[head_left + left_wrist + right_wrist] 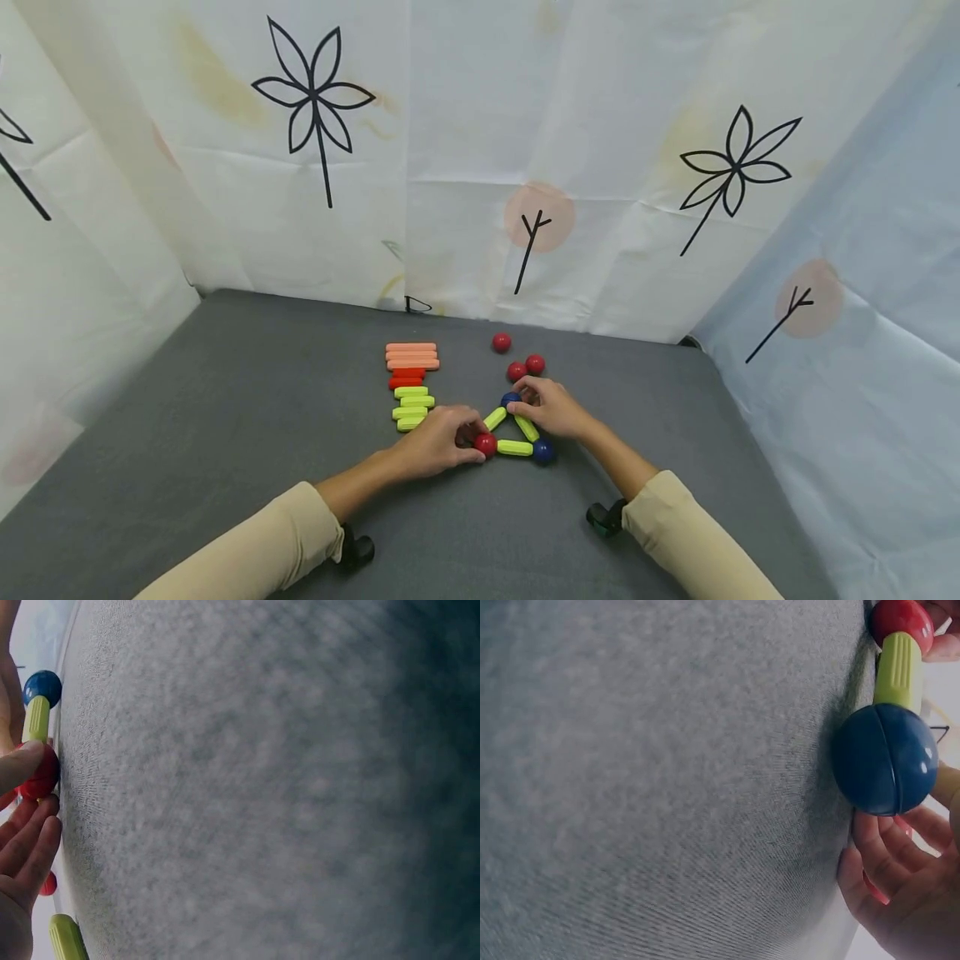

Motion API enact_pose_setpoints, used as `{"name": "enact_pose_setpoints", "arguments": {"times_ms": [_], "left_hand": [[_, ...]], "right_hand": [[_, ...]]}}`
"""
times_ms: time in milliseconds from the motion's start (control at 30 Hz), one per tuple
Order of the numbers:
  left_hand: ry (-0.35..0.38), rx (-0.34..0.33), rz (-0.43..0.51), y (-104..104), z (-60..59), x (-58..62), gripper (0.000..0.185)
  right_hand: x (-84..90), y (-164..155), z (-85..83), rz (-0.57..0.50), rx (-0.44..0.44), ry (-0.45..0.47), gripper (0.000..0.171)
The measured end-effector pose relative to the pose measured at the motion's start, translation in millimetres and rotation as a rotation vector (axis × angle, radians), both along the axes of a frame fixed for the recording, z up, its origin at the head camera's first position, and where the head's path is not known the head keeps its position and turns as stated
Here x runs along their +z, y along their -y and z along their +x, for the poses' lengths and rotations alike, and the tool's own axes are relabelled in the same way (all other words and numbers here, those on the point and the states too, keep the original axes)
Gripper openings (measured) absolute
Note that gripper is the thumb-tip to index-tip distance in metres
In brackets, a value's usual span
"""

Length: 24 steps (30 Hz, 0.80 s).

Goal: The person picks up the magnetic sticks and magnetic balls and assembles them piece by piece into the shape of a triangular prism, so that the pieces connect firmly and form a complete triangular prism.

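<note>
On the grey surface lies a triangle of ridged yellow-green rods joined at the corners by balls. My left hand pinches the red ball at the left corner between thumb and fingers; the left wrist view shows the thumb on that ball. At the far corner, my right hand holds a blue ball between thumb and forefinger. Another blue ball forms the near right corner, large in the right wrist view, with no fingers round it.
Loose red balls lie beyond the right hand. Left of the triangle, a column holds orange rods, shorter red rods and several yellow-green rods. A white patterned cloth hangs behind the grey surface.
</note>
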<state>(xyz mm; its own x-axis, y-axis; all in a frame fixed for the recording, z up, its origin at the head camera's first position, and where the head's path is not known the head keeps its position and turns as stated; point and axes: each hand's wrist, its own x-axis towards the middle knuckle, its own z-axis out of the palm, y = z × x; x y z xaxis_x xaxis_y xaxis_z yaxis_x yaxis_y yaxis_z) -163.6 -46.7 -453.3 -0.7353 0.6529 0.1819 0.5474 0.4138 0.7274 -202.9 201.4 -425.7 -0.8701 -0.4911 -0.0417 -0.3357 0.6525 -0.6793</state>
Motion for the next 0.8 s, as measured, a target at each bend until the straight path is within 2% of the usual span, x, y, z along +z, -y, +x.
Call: {"name": "enact_pose_setpoints", "arguments": {"times_ms": [267, 533, 800], "left_hand": [[-0.010, -0.002, -0.003, 2.1, 0.9, -0.7, 0.028], [-0.025, -0.008, -0.009, 2.3, -1.0, -2.4, 0.029], [-0.011, -0.009, -0.011, 2.1, -0.7, -3.5, 0.028]], "right_hand": [[-0.4, -4.3, -1.6, 0.000, 0.061, 0.009, 0.027], [-1.5, 1.7, -2.6, 0.008, 0.021, 0.006, 0.031], [-1.3, 1.4, -0.9, 0.025, 0.026, -0.011, 0.027]]}}
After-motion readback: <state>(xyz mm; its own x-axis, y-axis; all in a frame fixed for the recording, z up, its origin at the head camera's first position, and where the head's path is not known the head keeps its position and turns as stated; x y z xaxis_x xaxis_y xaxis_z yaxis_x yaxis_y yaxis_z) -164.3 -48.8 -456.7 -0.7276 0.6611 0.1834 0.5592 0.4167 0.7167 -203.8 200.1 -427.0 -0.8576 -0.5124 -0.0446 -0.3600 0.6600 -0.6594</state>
